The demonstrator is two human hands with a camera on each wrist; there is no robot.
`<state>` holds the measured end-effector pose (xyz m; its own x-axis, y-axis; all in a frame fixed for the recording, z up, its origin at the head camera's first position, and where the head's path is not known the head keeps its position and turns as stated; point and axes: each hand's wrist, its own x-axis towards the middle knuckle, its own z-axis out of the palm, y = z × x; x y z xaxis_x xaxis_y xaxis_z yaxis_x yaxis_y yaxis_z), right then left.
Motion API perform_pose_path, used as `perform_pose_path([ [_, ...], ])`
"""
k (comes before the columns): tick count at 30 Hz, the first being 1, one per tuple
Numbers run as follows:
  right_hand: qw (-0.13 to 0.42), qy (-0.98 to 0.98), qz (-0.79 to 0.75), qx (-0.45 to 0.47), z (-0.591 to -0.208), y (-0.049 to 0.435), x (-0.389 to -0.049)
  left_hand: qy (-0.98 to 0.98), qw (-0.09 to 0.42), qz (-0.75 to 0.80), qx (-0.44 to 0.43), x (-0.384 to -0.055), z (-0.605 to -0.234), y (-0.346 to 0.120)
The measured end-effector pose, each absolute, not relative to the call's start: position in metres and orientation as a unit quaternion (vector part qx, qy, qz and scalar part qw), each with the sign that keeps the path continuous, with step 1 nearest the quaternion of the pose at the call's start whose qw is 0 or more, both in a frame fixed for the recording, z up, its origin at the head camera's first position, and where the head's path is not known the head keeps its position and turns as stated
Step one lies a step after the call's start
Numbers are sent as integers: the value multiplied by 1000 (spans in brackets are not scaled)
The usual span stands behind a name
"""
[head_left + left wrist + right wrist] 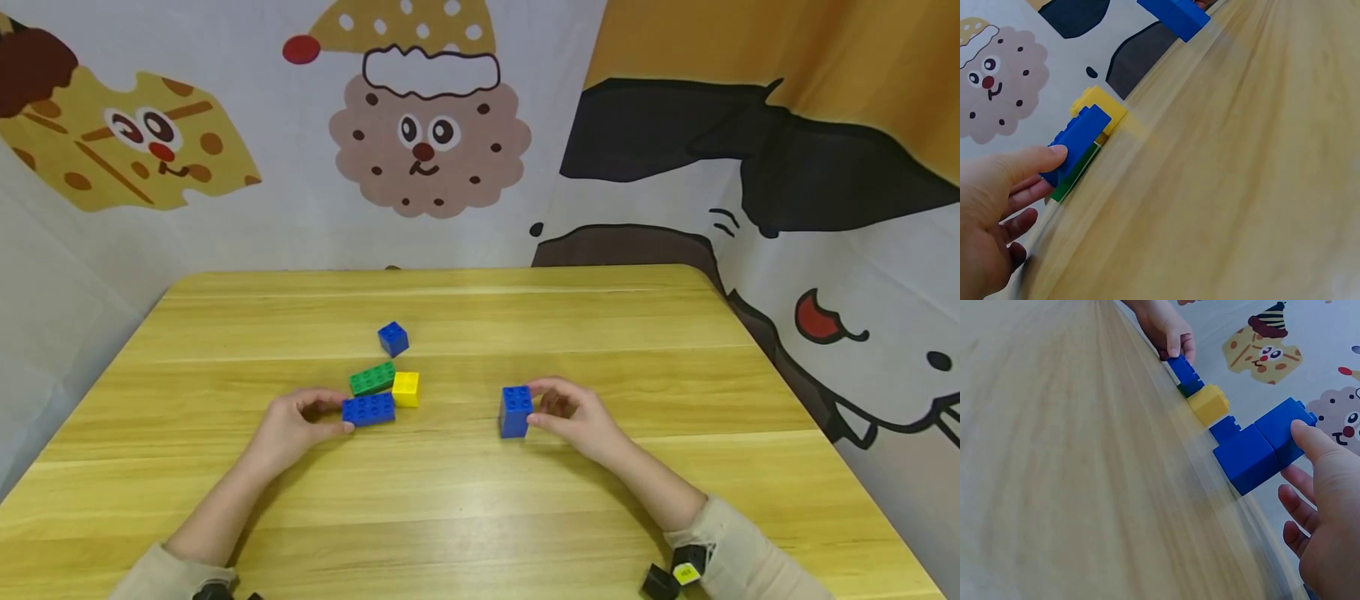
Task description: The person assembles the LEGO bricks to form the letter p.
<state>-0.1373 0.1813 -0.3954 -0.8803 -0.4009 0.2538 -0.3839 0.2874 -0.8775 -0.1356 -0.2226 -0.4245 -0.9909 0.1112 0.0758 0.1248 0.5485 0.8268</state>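
Note:
My left hand (295, 427) pinches the left end of a long blue brick (368, 409) with studs facing up, thumb in front and fingers behind. Just behind that brick lies a green brick (372, 378), and a yellow brick (407, 389) sits at its right end. To the right, my right hand (576, 418) grips a tall blue stack (515, 412) by its right side. In the right wrist view a seam shows the stack (1266, 447) to be two blue bricks, one on top of the other, with the thumb on the upper one.
A small blue brick (393, 339) stands alone farther back on the wooden table (465, 517). Behind the table's far edge hangs a cloth (277, 233) printed with cartoon figures. Dark wrist devices (688, 563) sit at the sleeve cuffs.

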Motion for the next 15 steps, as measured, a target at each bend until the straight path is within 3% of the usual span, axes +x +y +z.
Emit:
perform_pose_path([
  [15, 11, 804, -544, -240, -396, 182, -138, -881, -7, -468, -70, -132, -419, -222],
])
